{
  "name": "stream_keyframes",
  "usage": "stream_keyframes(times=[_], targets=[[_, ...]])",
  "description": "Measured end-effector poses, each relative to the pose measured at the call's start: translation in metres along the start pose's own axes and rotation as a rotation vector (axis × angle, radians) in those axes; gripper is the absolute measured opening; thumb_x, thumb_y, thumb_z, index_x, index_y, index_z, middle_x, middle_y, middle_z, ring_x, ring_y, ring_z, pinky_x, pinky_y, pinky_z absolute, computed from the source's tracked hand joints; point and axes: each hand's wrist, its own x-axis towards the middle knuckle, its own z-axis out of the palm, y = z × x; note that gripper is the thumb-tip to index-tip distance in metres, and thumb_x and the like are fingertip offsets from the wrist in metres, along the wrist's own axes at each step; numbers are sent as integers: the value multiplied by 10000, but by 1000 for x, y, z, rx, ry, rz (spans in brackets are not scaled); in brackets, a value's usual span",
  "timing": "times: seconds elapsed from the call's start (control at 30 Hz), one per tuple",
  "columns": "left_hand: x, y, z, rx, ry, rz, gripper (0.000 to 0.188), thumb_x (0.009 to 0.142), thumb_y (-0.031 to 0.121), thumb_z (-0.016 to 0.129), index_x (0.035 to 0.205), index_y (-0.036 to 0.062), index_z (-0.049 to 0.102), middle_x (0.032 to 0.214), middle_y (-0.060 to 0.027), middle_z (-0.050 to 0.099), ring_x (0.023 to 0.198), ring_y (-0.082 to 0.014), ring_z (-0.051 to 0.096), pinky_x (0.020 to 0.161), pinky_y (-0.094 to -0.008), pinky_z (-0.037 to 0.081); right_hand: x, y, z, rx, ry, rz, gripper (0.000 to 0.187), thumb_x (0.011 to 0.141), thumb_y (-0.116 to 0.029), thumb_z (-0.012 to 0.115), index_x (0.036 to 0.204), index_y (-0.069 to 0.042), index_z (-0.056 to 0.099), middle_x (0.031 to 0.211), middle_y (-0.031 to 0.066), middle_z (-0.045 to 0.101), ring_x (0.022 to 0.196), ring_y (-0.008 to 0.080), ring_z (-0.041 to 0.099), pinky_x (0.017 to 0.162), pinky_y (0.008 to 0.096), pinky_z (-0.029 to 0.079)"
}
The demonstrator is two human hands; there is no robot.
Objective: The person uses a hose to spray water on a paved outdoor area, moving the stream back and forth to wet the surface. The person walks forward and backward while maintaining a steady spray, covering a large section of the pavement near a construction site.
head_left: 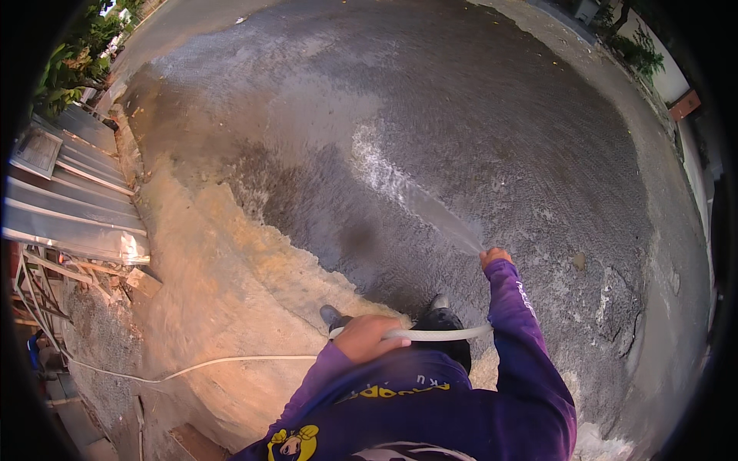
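Note:
A white hose (430, 334) runs across my front, from the ground at lower left up to my hands. My left hand (369, 338) is closed around the hose near my waist. My right hand (494, 256) is stretched out ahead, gripping the hose end. A fan of water (415, 201) sprays from that end onto the wet grey road surface (492, 131). My purple sleeves and dark shoes show below the hands.
A muddy sand-coloured slope (223, 276) lies to my left, at the wet road's edge. Metal gate panels (73, 192) and rubble stand at far left. Plants (73, 61) grow at the top left. A white wall (669, 77) runs along the far right.

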Motion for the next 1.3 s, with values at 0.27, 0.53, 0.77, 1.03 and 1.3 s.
stream_keyframes(times=[0.27,0.53,0.77,1.03,1.3], targets=[[84,78,35,155,104,-102,372,977,414,730,949,44,700,916,-179,708,884,-406,690,764,-469,523,75,24,-22,83,-143,-155,545,1002,-494,541,1310,-90,738,1324,276,693,1252,446,660,1096,523,511],[128,112,35,198,90,-102,378,990,426,715,942,52,692,867,-168,680,861,-395,685,755,-464,521,118,28,-73,119,-96,-119,557,989,-493,567,1302,-62,730,1333,259,698,1261,434,663,1101,515,513],[189,106,3,165,50,-24,412,1003,456,681,937,50,685,885,-187,694,884,-425,684,762,-491,517,160,55,-106,150,-32,30,553,964,-486,595,1291,-64,737,1340,263,693,1261,432,663,1100,515,513],[254,98,-34,134,7,41,477,987,533,656,937,59,681,894,-197,719,902,-443,697,765,-539,523,188,42,-171,19,-7,-47,550,959,-482,578,1259,-57,756,1286,280,710,1241,442,670,1083,521,524],[267,91,-59,74,49,33,471,984,525,660,950,56,691,899,-206,725,895,-449,701,773,-545,527,215,8,-201,-30,31,-121,516,958,-462,572,1206,-64,785,1267,294,710,1223,450,675,1075,525,526]])
